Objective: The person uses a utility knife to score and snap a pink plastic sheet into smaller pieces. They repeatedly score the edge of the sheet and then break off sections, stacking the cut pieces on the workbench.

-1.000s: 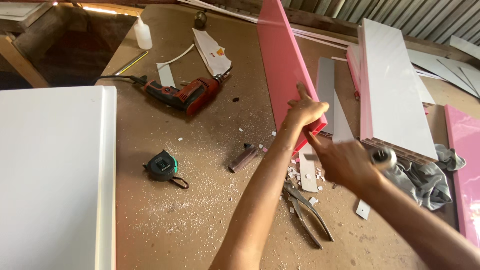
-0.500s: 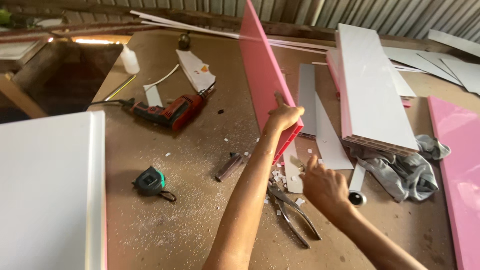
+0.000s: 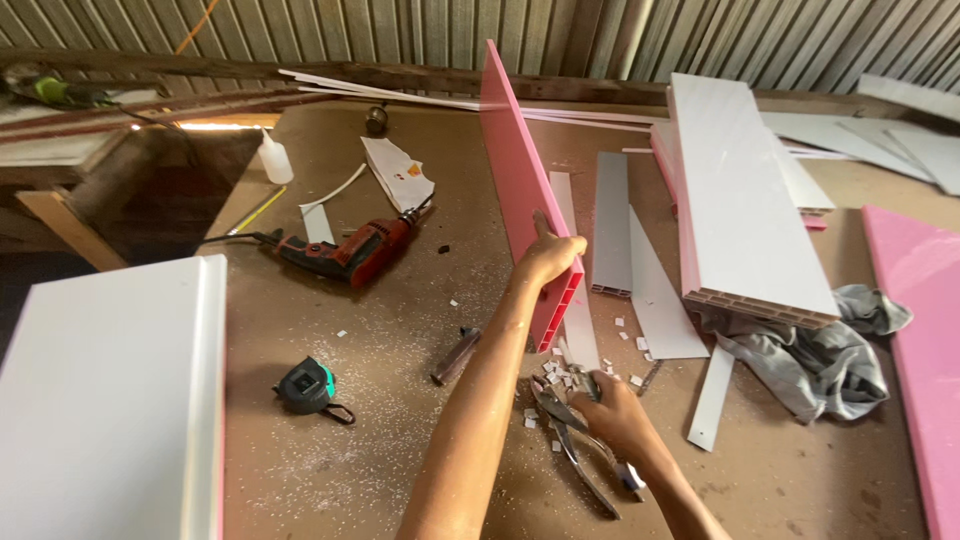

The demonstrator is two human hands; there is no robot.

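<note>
the left hand gripped the near end of the pink panel, standing on edge on the workbench. just below that panel's end, the right hand closed on the snips among offcuts; they were not yet lifted, and no cutting showed.

White torn packet w/ small red mark, behind drill

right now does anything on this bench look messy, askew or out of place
Yes. Small white offcuts and sawdust lie scattered on the worktable around the snips under the right hand. The pink panel stands on edge, steadied only by the left hand. A grey rag lies crumpled under the white panel.
</note>
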